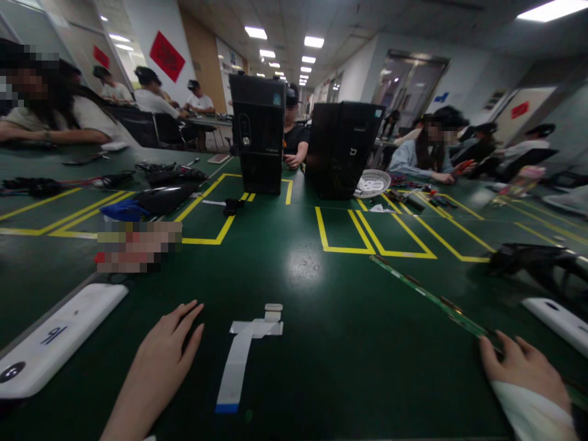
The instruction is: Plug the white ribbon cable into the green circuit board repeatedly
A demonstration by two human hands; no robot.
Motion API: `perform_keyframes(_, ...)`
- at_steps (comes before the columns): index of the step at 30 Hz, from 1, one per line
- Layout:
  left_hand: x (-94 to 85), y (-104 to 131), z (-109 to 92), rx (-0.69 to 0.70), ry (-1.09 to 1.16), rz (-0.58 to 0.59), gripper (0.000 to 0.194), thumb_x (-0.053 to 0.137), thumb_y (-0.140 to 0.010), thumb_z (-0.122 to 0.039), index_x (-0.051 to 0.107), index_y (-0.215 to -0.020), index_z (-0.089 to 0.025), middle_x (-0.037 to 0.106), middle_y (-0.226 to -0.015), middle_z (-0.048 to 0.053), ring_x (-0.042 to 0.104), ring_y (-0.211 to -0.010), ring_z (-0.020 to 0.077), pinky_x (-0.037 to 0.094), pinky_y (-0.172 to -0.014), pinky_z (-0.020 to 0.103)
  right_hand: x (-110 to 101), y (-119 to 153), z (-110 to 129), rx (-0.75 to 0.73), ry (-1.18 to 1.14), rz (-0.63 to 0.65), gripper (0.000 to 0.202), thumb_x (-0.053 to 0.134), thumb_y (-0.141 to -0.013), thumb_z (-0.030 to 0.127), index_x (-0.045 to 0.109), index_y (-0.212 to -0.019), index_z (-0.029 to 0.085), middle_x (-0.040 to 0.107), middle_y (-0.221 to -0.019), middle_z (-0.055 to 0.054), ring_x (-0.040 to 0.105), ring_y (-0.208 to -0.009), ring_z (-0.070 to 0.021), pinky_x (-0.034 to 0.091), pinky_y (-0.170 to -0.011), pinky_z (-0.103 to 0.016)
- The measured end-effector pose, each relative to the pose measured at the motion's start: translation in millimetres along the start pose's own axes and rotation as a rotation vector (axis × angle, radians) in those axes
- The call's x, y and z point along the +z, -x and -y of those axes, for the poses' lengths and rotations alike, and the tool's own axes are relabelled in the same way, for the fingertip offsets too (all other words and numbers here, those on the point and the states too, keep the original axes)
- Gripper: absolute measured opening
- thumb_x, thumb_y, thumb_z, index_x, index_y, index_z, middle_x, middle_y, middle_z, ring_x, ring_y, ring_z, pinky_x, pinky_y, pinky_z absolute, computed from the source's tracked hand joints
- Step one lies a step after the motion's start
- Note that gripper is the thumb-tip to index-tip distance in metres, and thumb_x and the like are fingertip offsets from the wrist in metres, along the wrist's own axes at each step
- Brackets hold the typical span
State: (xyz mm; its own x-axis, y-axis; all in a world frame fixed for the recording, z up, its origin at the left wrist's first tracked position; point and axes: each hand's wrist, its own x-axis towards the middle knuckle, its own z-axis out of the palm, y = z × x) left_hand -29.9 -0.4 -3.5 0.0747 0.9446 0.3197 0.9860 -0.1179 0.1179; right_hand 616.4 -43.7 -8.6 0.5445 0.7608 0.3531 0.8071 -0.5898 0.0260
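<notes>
- Nearest, at left: shows the left hand [158, 355] over the green table [303, 367], with fingers slightly apart, thumb spread from them and nothing clasped.
- Nearest, at right: shows the right hand [528, 367] touching the near part of a narrow green circuit strip [427, 296], with thumb and forefinger about it. Cannot tell whether clamped or merely resting.
- Just right of the left fingers: lies a flat ribbon cable [236, 367], with blue end [227, 408] toward the wearer and pale connector [274, 308] away. Judged light, soft and easily creased; best taken flat by both edges near the blue end, sparing the connector.
- Ahead of the right fingers, slanting inward: extends the circuit strip. Judged light, thin and springy rather than floppy, with fragile parts; best taken by the long edges, or supported at two places against bending.
- Outward of the left fingers: lies a long white housing [68, 334]; beyond the right fingers, another white housing [558, 321], partly out of view.
- Well beyond both hands: stand two black computer towers [257, 135], upright, past yellow tape lines [349, 250], with a white basket [373, 184] beside the right one.
- Farther still, between the towers: sits a person [296, 144] in dark clothing.
</notes>
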Motion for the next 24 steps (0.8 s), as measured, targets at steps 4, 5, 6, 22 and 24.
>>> perform_keyframes(4, 0.4, 0.2, 1.0, 0.018, -0.004, -0.019, 0.057, 0.033, -0.091, -0.05, 0.06, -0.127, -0.014, 0.059, -0.132, 0.016, 0.058, -0.117, 0.0316, 0.047, -0.1, 0.051, 8.9, -5.3, -3.5, -0.08, -0.044, 0.07, 0.079, 0.02, -0.087, 0.057, 0.06, -0.126, 0.002, 0.059, -0.122, -0.029, 0.058, -0.112, -0.0412, 0.049, -0.092, -0.051)
perform_keyframes(5, 0.8, 0.3, 1.8, 0.019, -0.004, -0.024, 0.058, 0.033, -0.091, -0.05, 0.06, -0.127, -0.014, 0.059, -0.131, 0.016, 0.058, -0.117, 0.0318, 0.047, -0.1, 0.051, 10.9, -8.3, -2.4, -0.1, -0.042, 0.074, 0.078, 0.02, -0.087, 0.057, 0.059, -0.126, 0.002, 0.059, -0.122, -0.029, 0.058, -0.112, -0.0413, 0.048, -0.092, -0.051)
perform_keyframes(6, 1.1, 0.5, 2.6, 0.017, -0.003, -0.023, 0.058, 0.033, -0.091, -0.051, 0.06, -0.127, -0.014, 0.059, -0.131, 0.016, 0.058, -0.117, 0.0319, 0.047, -0.1, 0.051, 12.7, -11.4, -0.2, -0.119, -0.04, 0.081, 0.078, 0.02, -0.087, 0.057, 0.059, -0.126, 0.002, 0.059, -0.123, -0.028, 0.059, -0.111, -0.0412, 0.048, -0.093, -0.05)
perform_keyframes(22, -2.3, -0.6, -0.8, 0.016, 0.002, -0.032, 0.056, 0.034, -0.091, -0.05, 0.061, -0.125, -0.015, 0.06, -0.129, 0.016, 0.059, -0.116, 0.032, 0.048, -0.098, 0.051, -2.0, 3.2, 174.4, -0.783, -0.294, -0.031, 0.051, 0.036, -0.095, 0.043, 0.057, -0.131, 0.013, 0.052, -0.138, -0.019, 0.052, -0.124, -0.031, 0.043, -0.102, -0.05)
perform_keyframes(24, -1.4, -0.8, -0.5, 0.022, 0.005, -0.039, 0.056, 0.034, -0.091, -0.05, 0.06, -0.126, -0.015, 0.06, -0.13, 0.016, 0.058, -0.117, 0.0317, 0.048, -0.098, 0.05, -12.8, 13.6, 205.3, -0.822, -0.294, 0.019, 0.052, 0.036, -0.095, 0.043, 0.056, -0.133, 0.013, 0.048, -0.142, -0.018, 0.048, -0.128, -0.0313, 0.04, -0.105, -0.051)
